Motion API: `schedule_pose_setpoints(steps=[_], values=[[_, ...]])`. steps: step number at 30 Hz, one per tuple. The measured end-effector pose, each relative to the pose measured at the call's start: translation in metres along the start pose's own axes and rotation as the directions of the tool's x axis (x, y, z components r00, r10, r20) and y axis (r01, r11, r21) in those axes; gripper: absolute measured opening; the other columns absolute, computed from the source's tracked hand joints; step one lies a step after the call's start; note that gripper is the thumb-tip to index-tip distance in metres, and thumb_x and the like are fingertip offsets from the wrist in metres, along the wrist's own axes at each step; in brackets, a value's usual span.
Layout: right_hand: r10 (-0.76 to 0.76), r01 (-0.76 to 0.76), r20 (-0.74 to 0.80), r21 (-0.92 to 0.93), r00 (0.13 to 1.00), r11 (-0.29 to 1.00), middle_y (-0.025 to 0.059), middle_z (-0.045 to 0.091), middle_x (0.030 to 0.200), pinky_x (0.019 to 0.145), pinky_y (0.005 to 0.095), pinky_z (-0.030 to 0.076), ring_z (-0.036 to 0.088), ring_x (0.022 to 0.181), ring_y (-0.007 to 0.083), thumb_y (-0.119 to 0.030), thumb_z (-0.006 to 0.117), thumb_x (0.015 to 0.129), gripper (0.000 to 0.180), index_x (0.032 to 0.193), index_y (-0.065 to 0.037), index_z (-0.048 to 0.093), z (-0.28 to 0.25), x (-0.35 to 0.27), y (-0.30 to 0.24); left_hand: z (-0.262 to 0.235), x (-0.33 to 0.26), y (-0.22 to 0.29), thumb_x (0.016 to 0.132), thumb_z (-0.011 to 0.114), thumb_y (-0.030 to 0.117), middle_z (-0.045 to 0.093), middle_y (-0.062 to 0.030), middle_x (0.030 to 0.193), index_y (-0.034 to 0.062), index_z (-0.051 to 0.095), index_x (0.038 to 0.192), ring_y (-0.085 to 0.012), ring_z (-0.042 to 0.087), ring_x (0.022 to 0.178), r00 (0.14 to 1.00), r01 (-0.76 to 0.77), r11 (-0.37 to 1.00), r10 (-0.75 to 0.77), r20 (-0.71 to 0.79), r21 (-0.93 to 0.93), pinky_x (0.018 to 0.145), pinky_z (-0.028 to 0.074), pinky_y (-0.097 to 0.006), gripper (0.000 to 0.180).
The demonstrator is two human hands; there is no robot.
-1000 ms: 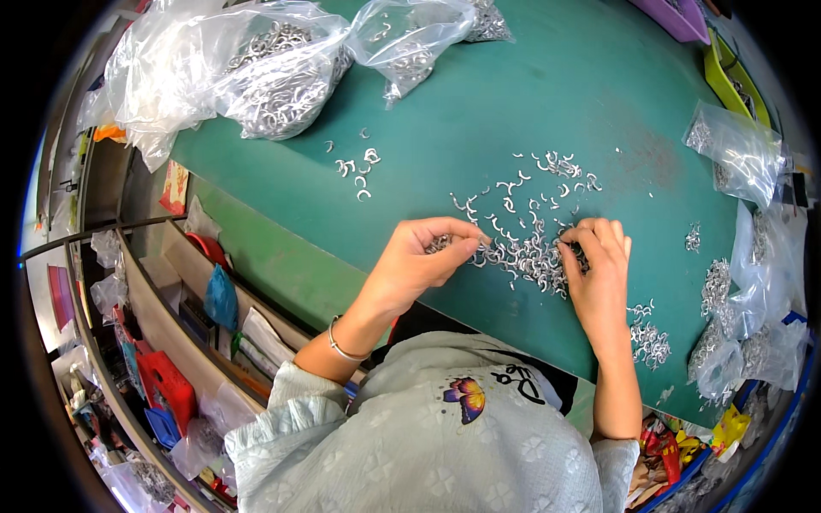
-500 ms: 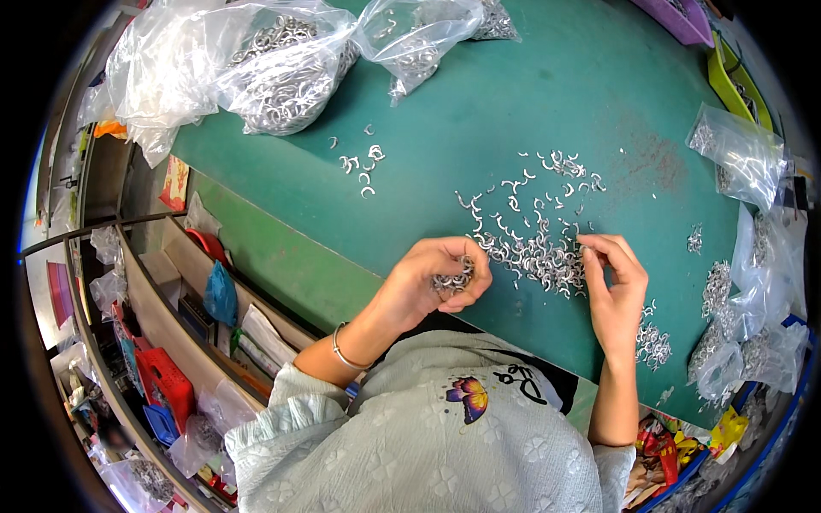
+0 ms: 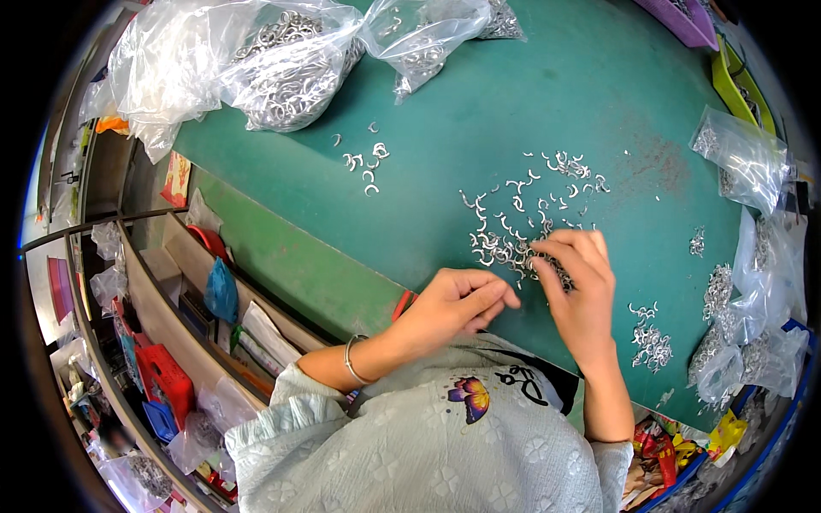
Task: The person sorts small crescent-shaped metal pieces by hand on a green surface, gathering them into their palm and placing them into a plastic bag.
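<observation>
On the green tabletop lies a loose pile of small silver C-shaped metal rings [image 3: 509,250]. Over its right part is my right hand [image 3: 581,286], thumb and index finger brought close in a pinch; whatever is between the tips is too small to make out. My left hand [image 3: 457,303] is at the table's near edge, left of the pile, turned knuckles up with its fingers curled closed. The metal rings it held in the earlier frame are now hidden by the palm and fingers.
Clear bags of metal rings [image 3: 295,81] stand at the far left, and more bags [image 3: 753,282] line the right edge. Smaller groups of rings [image 3: 654,349] lie apart. A purple bin [image 3: 688,26] and a green bin [image 3: 735,81] are at the far right. Open shelves [image 3: 184,299] are at left.
My right hand has moved left over the pile. My left hand has rolled over and dropped slightly nearer me, hiding the rings in it. A red handle now shows beside the left wrist.
</observation>
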State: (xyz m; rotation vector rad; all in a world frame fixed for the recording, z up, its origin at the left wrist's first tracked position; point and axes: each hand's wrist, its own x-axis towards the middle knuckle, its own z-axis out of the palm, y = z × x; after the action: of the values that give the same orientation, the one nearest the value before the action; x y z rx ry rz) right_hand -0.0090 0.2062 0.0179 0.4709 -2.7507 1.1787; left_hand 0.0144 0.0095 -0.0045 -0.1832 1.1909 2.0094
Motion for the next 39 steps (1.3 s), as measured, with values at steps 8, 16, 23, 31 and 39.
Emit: schedule_pose_setpoints(steps=[8,16,23,31,39], values=[[-0.053,0.06,0.039,-0.212,0.998,0.975,0.0061,0.058,0.093,0.073,0.0373,0.038,0.052,0.087,0.0256,-0.002,0.07,0.077,0.013,0.088,-0.003,0.064,0.012,0.0,0.005,0.001,0.02,0.022,0.085,0.07,0.005,0.053,-0.0069,0.065,0.0023,0.071,0.095,-0.0136,0.046,0.053,0.74,-0.225,0.396,0.663,-0.108,0.89,0.05,0.037,-0.029,0.011],[-0.051,0.059,0.041,-0.241,0.998,0.969,0.0056,0.058,0.092,0.075,0.037,0.037,0.052,0.086,0.0252,-0.005,0.07,0.078,0.013,0.09,-0.005,0.064,0.011,0.0,0.004,-0.007,0.034,0.026,0.081,0.072,0.003,0.056,-0.0083,0.067,0.0029,0.071,0.091,-0.0164,0.049,0.053,0.759,-0.208,0.268,0.651,-0.018,0.941,0.051,0.041,-0.031,0.01],[0.005,-0.002,0.013,-0.177,1.0,0.984,0.0069,0.06,0.092,0.076,0.0369,0.039,0.053,0.086,0.026,-0.002,0.068,0.08,0.01,0.087,-0.003,0.061,0.004,-0.001,0.008,-0.013,0.025,0.041,0.086,0.07,0.004,0.066,-0.0005,0.08,-0.0032,0.07,0.088,-0.0056,0.054,0.07,0.896,-0.189,0.751,0.395,-0.202,0.632,0.065,0.045,-0.023,0.008],[0.333,-0.296,-0.083,0.295,0.939,0.909,0.01,0.066,0.089,0.064,0.028,0.047,0.058,0.078,0.0145,0.005,0.059,0.089,0.005,0.091,0.001,0.057,-0.007,-0.009,0.019,-0.019,0.019,0.045,0.094,0.064,0.014,0.058,0.0018,0.075,0.0007,0.064,0.095,-0.0042,0.041,0.061,0.968,-0.09,0.978,0.131,-0.215,0.191,0.052,0.033,-0.018,0.013],[0.478,-0.41,0.121,0.715,0.87,0.566,0.0041,0.064,0.095,0.069,0.0204,0.044,0.056,0.079,0.0065,0.002,0.058,0.094,0.008,0.102,0.0,0.062,-0.013,-0.012,0.028,-0.032,0.021,0.042,0.097,0.057,0.018,0.056,-0.0097,0.091,0.003,0.057,0.093,-0.0079,0.042,0.069,0.997,-0.043,0.963,0.057,0.043,-0.266,0.05,0.031,-0.018,0.015]])
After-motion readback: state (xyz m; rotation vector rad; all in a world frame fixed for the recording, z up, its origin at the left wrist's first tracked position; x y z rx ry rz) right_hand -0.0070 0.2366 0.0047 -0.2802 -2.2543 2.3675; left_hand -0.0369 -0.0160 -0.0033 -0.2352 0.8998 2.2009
